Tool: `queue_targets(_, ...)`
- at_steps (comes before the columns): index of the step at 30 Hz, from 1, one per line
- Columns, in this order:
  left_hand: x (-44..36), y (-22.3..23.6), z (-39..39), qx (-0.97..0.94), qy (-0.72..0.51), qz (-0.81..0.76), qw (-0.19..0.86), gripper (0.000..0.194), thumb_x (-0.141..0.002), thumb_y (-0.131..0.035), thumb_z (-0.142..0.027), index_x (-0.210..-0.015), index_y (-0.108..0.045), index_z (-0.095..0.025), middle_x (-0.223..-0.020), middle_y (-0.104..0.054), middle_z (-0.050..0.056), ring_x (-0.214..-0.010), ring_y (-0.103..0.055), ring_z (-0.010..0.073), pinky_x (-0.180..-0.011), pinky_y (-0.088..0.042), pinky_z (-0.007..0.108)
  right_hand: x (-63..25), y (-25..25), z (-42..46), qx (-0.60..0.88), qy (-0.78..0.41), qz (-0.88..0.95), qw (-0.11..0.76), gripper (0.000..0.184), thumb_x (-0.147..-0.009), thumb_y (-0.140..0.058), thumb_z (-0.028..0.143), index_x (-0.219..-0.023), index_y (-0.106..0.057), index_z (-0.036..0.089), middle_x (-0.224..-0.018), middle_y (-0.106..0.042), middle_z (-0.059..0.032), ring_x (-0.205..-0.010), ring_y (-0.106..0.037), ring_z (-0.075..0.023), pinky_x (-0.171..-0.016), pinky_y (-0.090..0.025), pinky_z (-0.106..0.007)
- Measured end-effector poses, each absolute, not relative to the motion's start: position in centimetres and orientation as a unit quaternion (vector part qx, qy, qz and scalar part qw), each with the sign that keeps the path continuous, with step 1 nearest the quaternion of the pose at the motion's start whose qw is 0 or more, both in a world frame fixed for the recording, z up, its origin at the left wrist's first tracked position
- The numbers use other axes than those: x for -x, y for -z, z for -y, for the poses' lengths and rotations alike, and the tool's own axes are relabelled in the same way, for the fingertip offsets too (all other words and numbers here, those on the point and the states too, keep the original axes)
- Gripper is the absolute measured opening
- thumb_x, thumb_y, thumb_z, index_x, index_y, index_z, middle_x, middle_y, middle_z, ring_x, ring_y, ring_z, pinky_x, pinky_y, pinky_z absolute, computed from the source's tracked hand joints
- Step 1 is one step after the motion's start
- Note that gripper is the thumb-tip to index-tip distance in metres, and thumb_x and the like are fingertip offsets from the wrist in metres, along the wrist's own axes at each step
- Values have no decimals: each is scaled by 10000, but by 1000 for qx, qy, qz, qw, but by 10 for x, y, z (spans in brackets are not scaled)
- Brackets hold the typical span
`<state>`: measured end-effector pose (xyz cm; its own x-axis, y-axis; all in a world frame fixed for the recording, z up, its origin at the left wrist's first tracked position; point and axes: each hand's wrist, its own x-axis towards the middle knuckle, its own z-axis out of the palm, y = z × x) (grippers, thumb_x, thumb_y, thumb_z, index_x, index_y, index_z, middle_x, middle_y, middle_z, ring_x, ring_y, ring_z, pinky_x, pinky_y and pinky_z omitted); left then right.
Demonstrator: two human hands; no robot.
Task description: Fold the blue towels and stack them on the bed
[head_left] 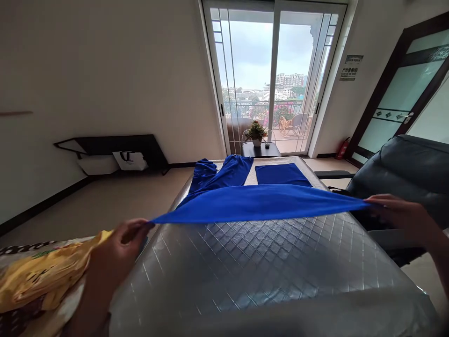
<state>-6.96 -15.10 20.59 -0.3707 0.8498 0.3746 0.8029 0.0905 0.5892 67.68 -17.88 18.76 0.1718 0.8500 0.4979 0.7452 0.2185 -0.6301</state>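
Silvery table cover (280,262) lies beneath blue cloth (266,203) both hands stretch.

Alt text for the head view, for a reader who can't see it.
Two bare hands, left and right, stretch a blue cloth above a silver quilted surface. Beyond it lie a crumpled blue garment and a flat blue piece, before a glass sliding door.
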Motion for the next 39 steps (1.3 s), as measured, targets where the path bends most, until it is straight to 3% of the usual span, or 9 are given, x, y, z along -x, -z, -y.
queue_targets(4,60,-119,167,-603,-340,-717,79,362,-786,-559,-574,-984,-693,-301,-1129,-796,-2,-1015,-755,258,-868,-590,347,-658,-101,188,628,-164,645,403,435,-819,-684,665,-1052,-823,326,-1232,-718,-71,-1079,-703,-281,-919,-571,-349)
queue_targets(7,55,-69,177,-619,-302,-718,101,325,-782,-537,-520,-950,-707,-299,-1113,-801,22,-995,-765,271,-862,-601,358,-645,-47,193,655,-204,621,379,480,-804,-656,685,-1041,-823,303,-1228,-724,-83,-1139,-685,-322,-987,-555,-421)
queue_targets(11,58,-42,192,-630,-271,-723,82,367,-829,-487,-528,-978,-713,-280,-1151,-787,49,-995,-763,274,-871,-606,367,-643,-13,204,682,-182,622,339,456,-841,-600,667,-1057,-810,325,-1284,-712,-57,-1147,-684,-326,-1030,-531,-476)
queue_targets(18,66,-34,212,-627,-253,-736,26,355,-838,-433,-510,-972,-689,-304,-1142,-785,30,-1033,-753,269,-851,-613,350,-653,-17,225,692,-145,629,323,470,-838,-568,697,-1000,-807,327,-1255,-736,-45,-1100,-713,-330,-960,-580,-450)
queue_targets(26,75,-16,232,-645,-220,-732,-6,360,-838,-411,-490,-945,-690,-289,-1155,-781,67,-1066,-738,291,-944,-592,416,-650,-7,249,694,-135,648,283,398,-819,-585,667,-965,-820,380,-1222,-751,-1,-1047,-742,-330,-889,-635,-437)
queue_targets(29,80,-13,241,-660,-191,-726,-31,370,-839,-400,-444,-970,-704,-278,-1192,-768,90,-1126,-711,316,-1050,-523,512,-660,4,257,688,-132,661,270,386,-825,-587,638,-1002,-823,387,-1252,-738,-6,-1101,-722,-342,-921,-627,-452)
queue_targets(32,81,-27,240,-668,-184,-719,-59,382,-830,-431,-403,-1067,-706,-286,-1255,-744,86,-1225,-655,330,-1177,-372,590,-672,10,258,678,-136,677,253,381,-827,-587,611,-1037,-819,393,-1277,-725,-21,-1151,-696,-360,-966,-600,-503)
queue_targets(36,59,-70,201,-703,-191,-685,23,459,-894,-432,-394,-1292,-631,-280,-1392,-658,67,-1328,-572,283,-1158,-413,517,-669,-9,229,677,-134,675,261,413,-833,-578,599,-1050,-813,339,-1288,-720,-60,-1146,-694,-366,-968,-588,-513)
queue_targets(39,22,-92,146,-739,-165,-640,131,444,-974,-367,-402,-1300,-635,-260,-1346,-675,64,-1255,-622,248,-1092,-480,429,-642,-33,176,664,-130,683,275,404,-903,-486,506,-1077,-790,305,-1305,-709,-53,-1186,-673,-327,-1048,-533,-484)
